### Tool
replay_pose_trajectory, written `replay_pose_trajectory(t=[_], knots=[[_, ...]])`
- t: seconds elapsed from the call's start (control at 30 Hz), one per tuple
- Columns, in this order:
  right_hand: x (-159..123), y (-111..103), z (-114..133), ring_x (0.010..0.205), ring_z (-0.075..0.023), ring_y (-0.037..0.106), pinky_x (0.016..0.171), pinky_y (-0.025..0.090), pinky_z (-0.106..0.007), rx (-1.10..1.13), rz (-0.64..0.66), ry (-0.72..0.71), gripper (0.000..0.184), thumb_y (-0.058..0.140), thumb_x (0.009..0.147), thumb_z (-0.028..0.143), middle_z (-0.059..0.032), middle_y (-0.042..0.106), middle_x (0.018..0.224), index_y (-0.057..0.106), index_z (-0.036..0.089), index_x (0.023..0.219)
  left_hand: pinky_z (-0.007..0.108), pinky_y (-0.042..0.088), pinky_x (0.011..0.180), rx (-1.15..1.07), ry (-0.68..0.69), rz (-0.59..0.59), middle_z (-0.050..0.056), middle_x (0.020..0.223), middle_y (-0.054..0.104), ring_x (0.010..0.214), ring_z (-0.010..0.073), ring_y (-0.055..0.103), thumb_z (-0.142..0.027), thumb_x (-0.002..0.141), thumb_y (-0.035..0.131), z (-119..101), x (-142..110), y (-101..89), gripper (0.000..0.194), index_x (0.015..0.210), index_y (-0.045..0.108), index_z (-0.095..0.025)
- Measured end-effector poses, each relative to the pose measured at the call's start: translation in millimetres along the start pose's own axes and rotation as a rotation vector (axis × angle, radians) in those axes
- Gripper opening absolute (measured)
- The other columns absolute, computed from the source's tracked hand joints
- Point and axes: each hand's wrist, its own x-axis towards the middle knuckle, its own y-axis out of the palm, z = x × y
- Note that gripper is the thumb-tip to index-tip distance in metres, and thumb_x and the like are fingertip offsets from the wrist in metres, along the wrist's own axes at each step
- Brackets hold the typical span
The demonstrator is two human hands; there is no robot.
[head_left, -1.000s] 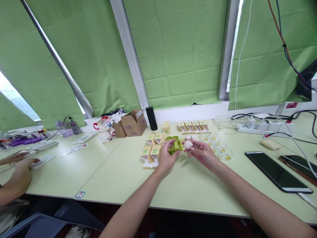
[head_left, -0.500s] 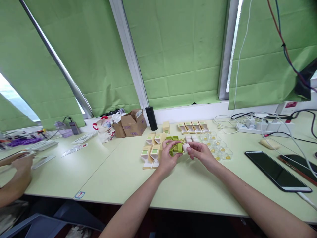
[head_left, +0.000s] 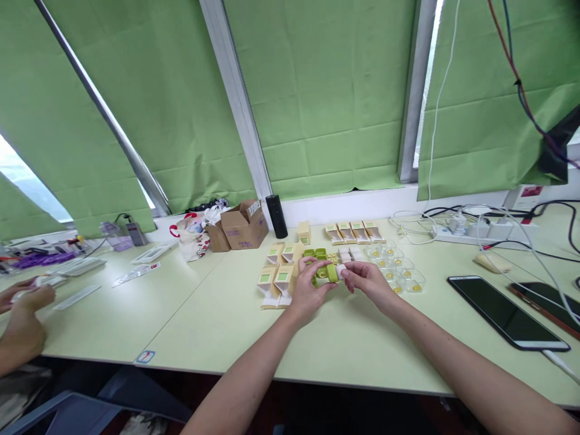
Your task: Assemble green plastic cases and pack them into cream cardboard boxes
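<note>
Left hand: thumb and fingers closed around a small olive-green, plastic-looking case. Right hand: narrow pinch on a small whitish, rounded block. Change noted: a second ago the block stood apart from the case; it now meets the case's right end, between the two grips. Judgement: the parts appear lined up for fitting together; full seating cannot be confirmed, fingers obscuring the joint. Clear plastic cups with yellow centres lie just right of the grips; cream card boxes with green panels, left.
</note>
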Motion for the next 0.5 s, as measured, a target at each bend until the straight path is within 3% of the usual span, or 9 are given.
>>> replay_pose_trajectory(t=[0.5], knots=[[0.6, 3.3, -1.4, 0.052, -0.0132, 0.055, 0.055, 0.047, -0.028, -0.063, -0.015, -0.021, 0.055, 0.079, 0.076, 0.07, 0.0023, 0.061, 0.061, 0.073, 0.017, 0.088, 0.051, 0.047, 0.116, 0.026, 0.081, 0.016, 0.008, 0.123, 0.057, 0.128, 0.0291, 0.055, -0.018, 0.071, 0.095, 6.8, 0.2, 0.5, 0.05, 0.117, 0.08, -0.029]])
